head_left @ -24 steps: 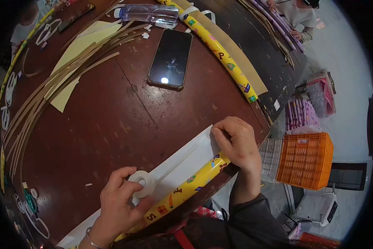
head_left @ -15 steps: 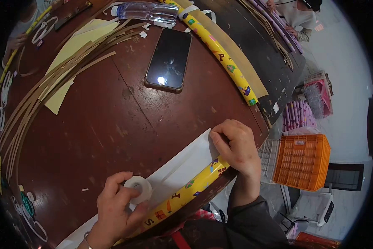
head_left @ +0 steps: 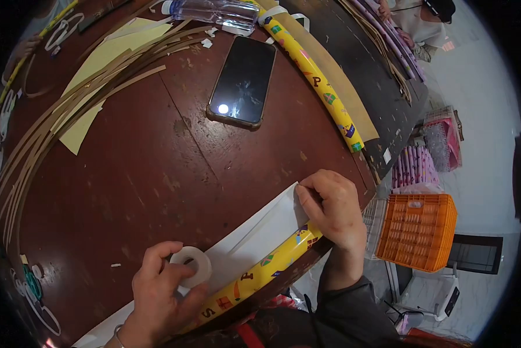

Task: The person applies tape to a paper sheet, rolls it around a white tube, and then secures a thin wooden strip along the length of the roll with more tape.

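Observation:
My left hand (head_left: 162, 293) grips a roll of white tape (head_left: 205, 264), with fingers curled through and around it. Beneath lies the white underside of a sheet of printed paper (head_left: 272, 223), partly rolled along the table's near edge. Its rolled part, a yellow tube (head_left: 234, 289) with letters and colourful pictures, runs below both hands. At the sheet's far right corner, my right hand (head_left: 337, 206) is closed, thumb and forefinger pinching the paper edge; the heel of this hand rests by the tube's right end.
A phone (head_left: 242, 81) lies on the brown table (head_left: 156, 168). Behind it are a water bottle (head_left: 214, 13) and another yellow roll (head_left: 313, 75). Brown strips (head_left: 57, 119) curve along the left over yellow paper (head_left: 78, 136). Green-handled scissors (head_left: 33, 283) lie lower left. An orange crate (head_left: 417, 232) stands right; co-workers sit across.
The view has shifted slightly. Both hands keep almost the same pose, the left on the tape roll and the right at the paper corner.

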Demonstrator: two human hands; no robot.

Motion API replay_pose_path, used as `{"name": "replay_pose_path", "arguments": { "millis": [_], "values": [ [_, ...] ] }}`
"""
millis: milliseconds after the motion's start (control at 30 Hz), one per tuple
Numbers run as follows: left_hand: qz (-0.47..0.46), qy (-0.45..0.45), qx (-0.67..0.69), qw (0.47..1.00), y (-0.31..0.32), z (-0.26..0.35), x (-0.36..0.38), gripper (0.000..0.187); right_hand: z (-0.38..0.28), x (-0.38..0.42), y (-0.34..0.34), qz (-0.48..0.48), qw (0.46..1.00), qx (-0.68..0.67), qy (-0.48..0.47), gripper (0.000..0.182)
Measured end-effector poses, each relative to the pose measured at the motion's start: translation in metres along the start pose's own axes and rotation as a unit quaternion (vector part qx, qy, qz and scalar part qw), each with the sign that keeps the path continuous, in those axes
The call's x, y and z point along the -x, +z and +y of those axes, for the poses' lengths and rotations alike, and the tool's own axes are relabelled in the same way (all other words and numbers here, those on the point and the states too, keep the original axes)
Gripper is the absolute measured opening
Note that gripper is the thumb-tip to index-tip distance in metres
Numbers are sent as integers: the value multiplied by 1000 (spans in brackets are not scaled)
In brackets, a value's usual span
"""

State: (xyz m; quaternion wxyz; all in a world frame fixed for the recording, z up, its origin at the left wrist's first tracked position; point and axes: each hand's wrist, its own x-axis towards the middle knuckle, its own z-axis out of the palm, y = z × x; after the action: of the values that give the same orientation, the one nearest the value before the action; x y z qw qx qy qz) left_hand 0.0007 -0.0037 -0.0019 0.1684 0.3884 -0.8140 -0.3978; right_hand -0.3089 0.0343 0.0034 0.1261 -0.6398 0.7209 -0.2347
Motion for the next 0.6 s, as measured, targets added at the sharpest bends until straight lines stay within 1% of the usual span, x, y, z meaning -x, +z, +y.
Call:
{"name": "replay_pose_path", "arguments": {
  "millis": [67, 200, 400, 467, 500, 567, 600],
  "values": [
    [5, 3, 4, 1000, 0, -1, 1, 27, -1, 0, -1, -10, 1000, 26, 8, 7],
    [11, 4, 8, 1000, -1, 0, 0, 27, -1, 0, 0, -9, 1000, 30, 2, 7],
    [10, -23, 6, 1000, -1, 0, 1, 25, -2, -2, -1, -19, 999, 40, 4, 7],
    [38, -29, -14, 999, 1, -2, 2, 25, -2, -2, -1, -18, 999, 40, -3, 7],
    [38, -30, -13, 999, 1, -2, 1, 25, -2, -2, -1, -20, 999, 40, -3, 7],
    [54, -3, -39, 998, 0, -3, -2, 26, -3, -3, -1, -26, 998, 49, 2, 7],
    [54, -4, -39, 998, -1, -2, -2, 26, -3, -3, 0, -27, 998, 49, 2, 7]
  ]
}}
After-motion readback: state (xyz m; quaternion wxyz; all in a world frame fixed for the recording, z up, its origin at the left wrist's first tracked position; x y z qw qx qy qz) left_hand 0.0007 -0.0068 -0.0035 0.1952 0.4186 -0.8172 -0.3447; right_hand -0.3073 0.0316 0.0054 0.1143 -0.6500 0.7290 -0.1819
